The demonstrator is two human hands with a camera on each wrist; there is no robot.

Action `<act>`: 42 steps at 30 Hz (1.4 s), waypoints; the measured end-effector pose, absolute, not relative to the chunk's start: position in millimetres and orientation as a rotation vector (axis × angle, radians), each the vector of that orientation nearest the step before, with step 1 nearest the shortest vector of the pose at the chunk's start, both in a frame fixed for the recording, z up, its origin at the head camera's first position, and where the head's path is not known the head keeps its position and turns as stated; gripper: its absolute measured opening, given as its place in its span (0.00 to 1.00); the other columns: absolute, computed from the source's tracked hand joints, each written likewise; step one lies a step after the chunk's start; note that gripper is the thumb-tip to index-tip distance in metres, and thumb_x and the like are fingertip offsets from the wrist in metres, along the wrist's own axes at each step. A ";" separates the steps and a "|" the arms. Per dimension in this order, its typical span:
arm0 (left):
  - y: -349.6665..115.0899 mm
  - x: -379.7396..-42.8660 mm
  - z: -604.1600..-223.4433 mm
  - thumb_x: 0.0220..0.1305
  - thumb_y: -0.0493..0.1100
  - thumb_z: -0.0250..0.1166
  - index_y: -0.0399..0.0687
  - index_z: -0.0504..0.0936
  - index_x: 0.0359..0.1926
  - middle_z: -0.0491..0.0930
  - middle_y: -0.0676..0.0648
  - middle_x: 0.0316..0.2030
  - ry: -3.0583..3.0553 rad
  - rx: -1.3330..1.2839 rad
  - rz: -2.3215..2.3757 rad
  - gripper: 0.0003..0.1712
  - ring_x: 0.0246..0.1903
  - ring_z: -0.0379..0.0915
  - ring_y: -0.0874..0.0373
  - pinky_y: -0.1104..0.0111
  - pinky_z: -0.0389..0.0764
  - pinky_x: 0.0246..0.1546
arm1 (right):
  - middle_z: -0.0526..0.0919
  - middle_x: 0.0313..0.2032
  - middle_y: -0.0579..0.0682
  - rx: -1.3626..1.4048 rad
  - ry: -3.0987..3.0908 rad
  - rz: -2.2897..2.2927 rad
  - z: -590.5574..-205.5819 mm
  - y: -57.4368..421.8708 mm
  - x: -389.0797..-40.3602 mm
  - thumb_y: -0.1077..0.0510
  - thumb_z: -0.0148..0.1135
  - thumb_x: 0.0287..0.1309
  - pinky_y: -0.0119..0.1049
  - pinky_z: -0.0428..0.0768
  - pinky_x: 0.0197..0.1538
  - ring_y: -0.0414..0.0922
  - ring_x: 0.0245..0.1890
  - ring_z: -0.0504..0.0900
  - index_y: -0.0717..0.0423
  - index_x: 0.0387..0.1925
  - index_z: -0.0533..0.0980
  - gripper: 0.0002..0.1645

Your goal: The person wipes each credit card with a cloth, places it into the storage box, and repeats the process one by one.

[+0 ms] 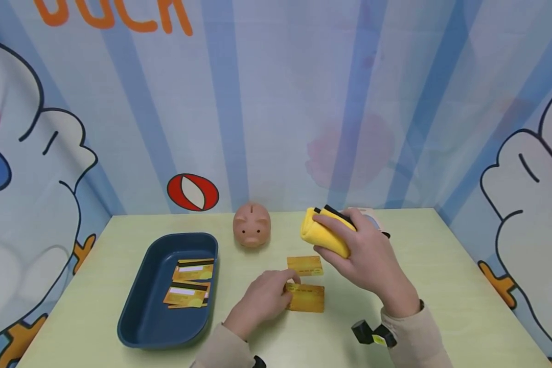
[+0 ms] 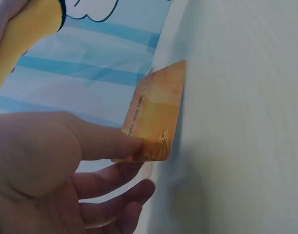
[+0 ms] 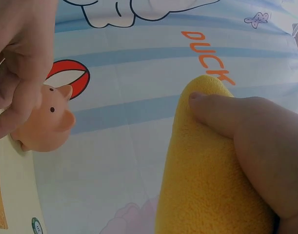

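Note:
My left hand (image 1: 266, 300) pinches the left end of a gold card (image 1: 306, 298) between thumb and fingers. In the left wrist view that card (image 2: 156, 112) is tilted, close to the tabletop. Just behind it a second gold card (image 1: 305, 265) lies flat on the table. My right hand (image 1: 365, 253) grips a folded yellow cloth (image 1: 324, 234) with dark edging, held above the table at the right. The right wrist view has the thumb pressed along the fuzzy cloth (image 3: 207, 161). Part of the cloth is hidden behind the fingers.
A dark blue tray (image 1: 138, 301) stands at the left with several gold cards (image 1: 188, 294) in it, striped sides up. A pink piggy bank (image 1: 251, 226) sits at the back. Behind the right hand a pale flat item (image 1: 370, 214) is partly hidden. A striped backdrop (image 1: 276, 102) encloses the table.

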State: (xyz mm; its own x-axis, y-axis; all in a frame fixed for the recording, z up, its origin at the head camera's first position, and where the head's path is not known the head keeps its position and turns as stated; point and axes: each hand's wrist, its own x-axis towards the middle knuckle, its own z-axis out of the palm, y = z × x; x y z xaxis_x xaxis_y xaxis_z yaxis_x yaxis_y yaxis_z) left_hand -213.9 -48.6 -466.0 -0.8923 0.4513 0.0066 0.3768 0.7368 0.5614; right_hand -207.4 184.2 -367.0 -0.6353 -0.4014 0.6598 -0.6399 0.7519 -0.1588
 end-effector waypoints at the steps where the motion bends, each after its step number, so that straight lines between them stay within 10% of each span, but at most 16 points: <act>1: -50.8 -215.3 -464.9 0.68 0.33 0.66 0.54 0.85 0.50 0.77 0.56 0.29 2.786 0.689 0.906 0.14 0.29 0.70 0.60 0.66 0.75 0.35 | 0.78 0.48 0.57 0.778 -2.338 0.507 -367.0 183.9 -207.3 0.44 0.78 0.57 0.38 0.74 0.28 0.47 0.34 0.72 0.35 0.67 0.78 0.36; 11: -71.1 -217.3 -439.6 0.79 0.35 0.57 0.44 0.79 0.64 0.79 0.43 0.50 2.478 0.547 1.567 0.17 0.33 0.82 0.57 0.64 0.89 0.36 | 0.78 0.46 0.54 0.803 -2.358 0.530 -369.4 178.9 -207.3 0.46 0.79 0.57 0.37 0.74 0.30 0.43 0.32 0.71 0.35 0.67 0.78 0.36; 42: -85.5 -212.7 -417.5 0.66 0.23 0.66 0.39 0.68 0.75 0.81 0.33 0.62 1.958 0.664 2.021 0.38 0.55 0.85 0.42 0.56 0.88 0.50 | 0.79 0.47 0.52 1.096 -2.360 0.529 -387.4 145.7 -207.7 0.40 0.79 0.57 0.39 0.80 0.36 0.43 0.36 0.74 0.34 0.66 0.80 0.35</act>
State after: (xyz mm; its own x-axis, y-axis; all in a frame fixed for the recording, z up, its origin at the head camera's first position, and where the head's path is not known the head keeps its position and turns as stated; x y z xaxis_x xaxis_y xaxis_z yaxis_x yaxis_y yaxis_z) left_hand -212.7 -85.5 -417.5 -0.8651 0.4791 0.1485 0.1333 -0.0657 0.9889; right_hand -207.7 145.7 -387.4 -0.5633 -0.5978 0.5704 -0.7841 0.6045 -0.1408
